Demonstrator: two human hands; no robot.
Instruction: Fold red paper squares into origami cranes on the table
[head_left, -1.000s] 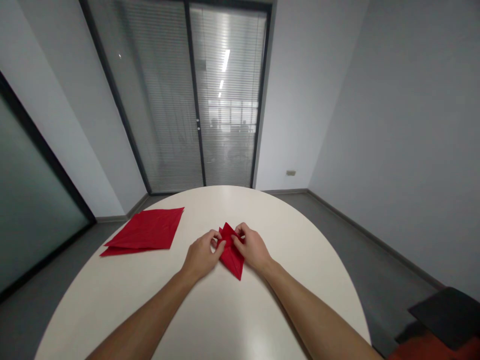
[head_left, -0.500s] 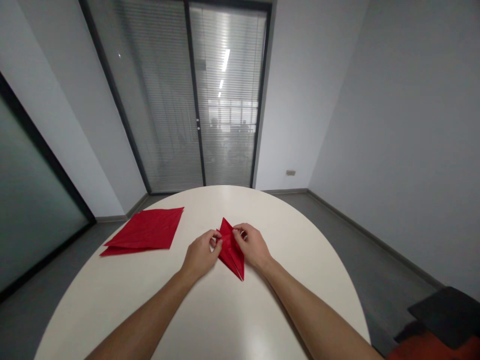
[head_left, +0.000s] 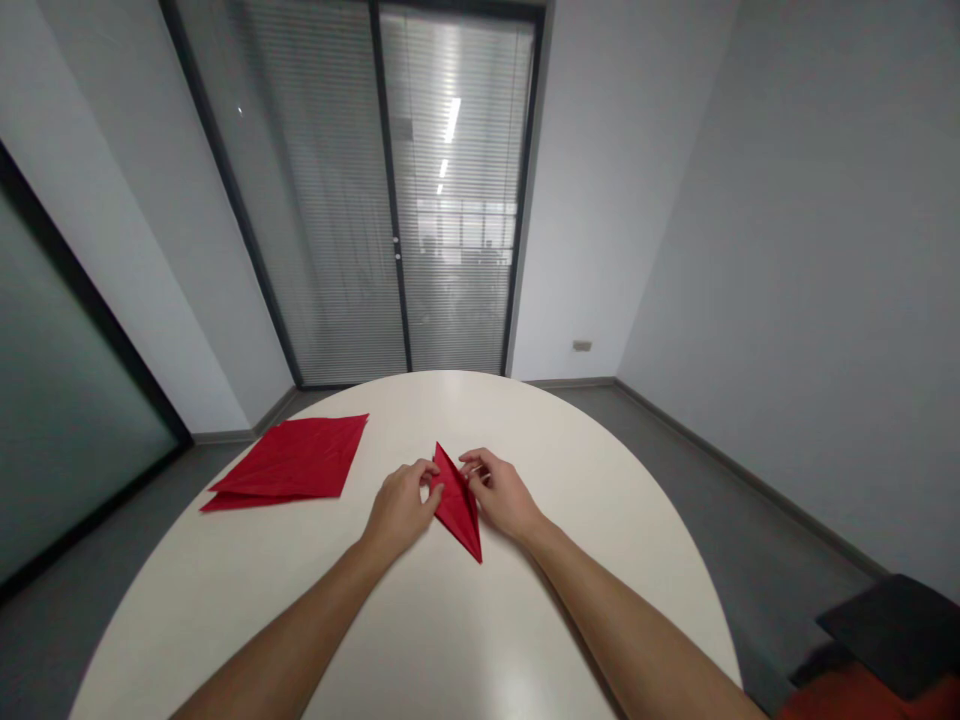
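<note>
A piece of folded red paper (head_left: 455, 503), long and diamond-shaped, is between my hands above the middle of the table. My left hand (head_left: 403, 504) pinches its left edge between thumb and fingers. At the right edge is my right hand (head_left: 504, 492), its thumb and fingertips bent against the paper; part of that edge is hidden by the fingers. One point of the paper aims away from me, the other toward me and slightly right.
A larger folded red sheet (head_left: 296, 460) lies on the round white table (head_left: 600, 590) at the left. Beyond the table stand glass panels with blinds (head_left: 457, 300). A dark object with an orange-red part (head_left: 892, 640) is at the lower right.
The paper has turned narrower: its right flap has been folded over to the left, and the split lower tip now shows as one point. My right hand has shifted slightly left.
</note>
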